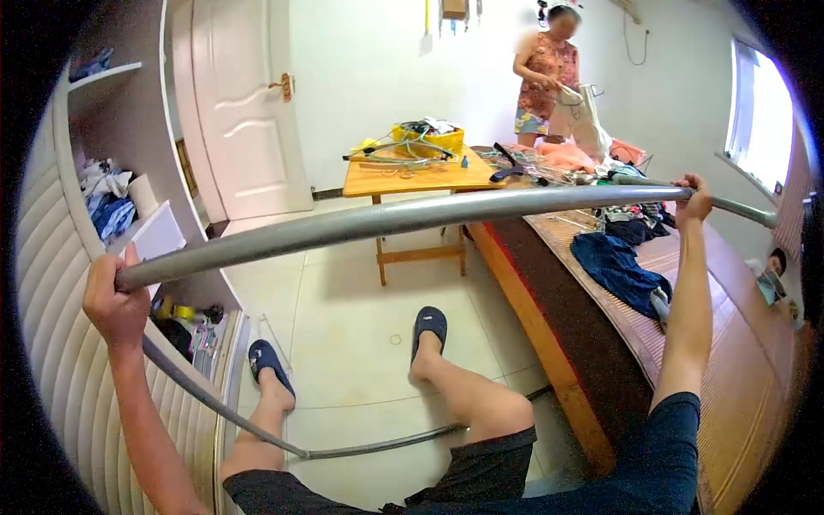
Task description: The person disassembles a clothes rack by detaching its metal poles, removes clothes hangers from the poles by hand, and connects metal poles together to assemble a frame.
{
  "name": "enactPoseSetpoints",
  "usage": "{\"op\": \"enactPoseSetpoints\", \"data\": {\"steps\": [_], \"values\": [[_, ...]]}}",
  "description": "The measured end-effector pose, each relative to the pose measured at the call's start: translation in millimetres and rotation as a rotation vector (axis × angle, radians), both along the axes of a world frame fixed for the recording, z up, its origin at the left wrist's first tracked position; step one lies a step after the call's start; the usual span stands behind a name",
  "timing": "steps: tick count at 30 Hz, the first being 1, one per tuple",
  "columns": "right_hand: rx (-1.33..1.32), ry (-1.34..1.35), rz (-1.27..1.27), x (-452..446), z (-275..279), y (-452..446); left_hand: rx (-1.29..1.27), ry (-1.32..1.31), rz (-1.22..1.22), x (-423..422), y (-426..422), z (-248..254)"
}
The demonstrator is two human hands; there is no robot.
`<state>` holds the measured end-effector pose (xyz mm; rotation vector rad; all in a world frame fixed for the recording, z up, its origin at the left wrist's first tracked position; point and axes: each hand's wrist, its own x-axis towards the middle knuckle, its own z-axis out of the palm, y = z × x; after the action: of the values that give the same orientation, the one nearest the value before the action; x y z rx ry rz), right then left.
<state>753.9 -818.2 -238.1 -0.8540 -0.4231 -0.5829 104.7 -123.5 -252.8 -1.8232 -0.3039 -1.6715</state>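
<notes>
A long grey metal tube [378,219] spans the view at chest height. My left hand [117,300] is closed round its left end, and my right hand [695,202] grips it near the right end. Beyond my right hand a grey tube piece extends toward the wall. A thinner grey tube [369,450] curves down from near my left hand and passes low across my legs; where it joins the rest cannot be made out.
A wooden table [360,182] holds a yellow basket [446,139] and hangers. On the bed [687,343] lie clothes [618,266]. Another person [549,73] stands behind it, holding fabric. Open shelves [112,77] line the left; a white door [249,112] stands behind.
</notes>
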Motion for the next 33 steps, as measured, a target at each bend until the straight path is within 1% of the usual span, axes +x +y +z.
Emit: {"op": "enactPoseSetpoints", "data": {"steps": [3,4,5,8,9,12,13,14,15,17,19,21,23,24,25,26,27,28,29,30,31,32,33], "values": [[-0.050,0.003,0.001,-1,7,-5,0.004,-0.021,-0.046,1,-3,0],[-0.029,0.035,-0.046,-3,7,-3,0.053,0.000,-0.055,0,-8,2],[-0.034,0.034,-0.045,-3,7,-4,0.048,0.000,-0.054,-3,-8,1],[-0.135,0.162,-0.046,-11,9,-8,0.015,-0.008,-0.071,-7,-9,-3],[-0.137,0.165,-0.054,-17,10,-7,0.013,-0.015,-0.077,-9,-8,-4],[-0.372,0.306,-0.063,-26,19,-19,0.022,-0.004,-0.107,-12,-3,-4],[-0.394,0.274,-0.046,-24,18,-21,0.031,0.006,-0.113,-14,-1,-5],[-0.426,0.350,-0.093,-37,26,-17,0.039,-0.021,-0.118,-14,3,-6],[-0.480,0.362,-0.104,-52,31,-11,-0.012,-0.016,-0.111,-17,8,-10],[-0.524,0.380,-0.060,-54,35,-14,-0.029,-0.029,-0.037,-17,13,-11],[-0.452,0.381,0.011,-47,32,-14,-0.052,-0.025,-0.050,-16,19,-11],[-0.427,0.367,0.010,-53,24,-10,-0.087,-0.030,-0.043,-20,26,-12],[-0.224,0.090,0.099,-61,11,-3,-0.139,0.028,0.018,-25,31,-13],[-0.124,-0.013,0.172,-64,4,0,-0.054,0.012,-0.032,-21,27,-12],[-0.044,-0.051,0.113,-69,-7,6,-0.137,0.031,0.012,-27,29,-13],[-0.057,-0.105,0.189,-40,-21,-15,-0.122,0.026,-0.014,-23,23,-13],[0.016,-0.072,0.140,-36,-24,-6,-0.136,0.047,-0.018,-25,26,-14],[-0.110,-0.028,0.020,-4,-33,-25,-0.142,0.013,0.058,-20,12,-11],[-0.076,-0.056,-0.014,54,-37,-53,-0.115,-0.038,0.039,-12,-2,-5],[-0.130,0.044,-0.093,41,-29,-50,-0.009,-0.070,0.015,-7,-8,-1],[-0.616,-0.278,-0.390,75,-39,-83,-0.183,-0.160,0.023,-5,-7,-7],[-0.890,-0.228,-0.600,98,-16,-100,-0.421,-0.241,-0.011,-9,-6,-14],[-0.488,-0.256,-0.084,112,-45,-113,-0.480,-0.238,-0.024,-21,14,-23]]}}
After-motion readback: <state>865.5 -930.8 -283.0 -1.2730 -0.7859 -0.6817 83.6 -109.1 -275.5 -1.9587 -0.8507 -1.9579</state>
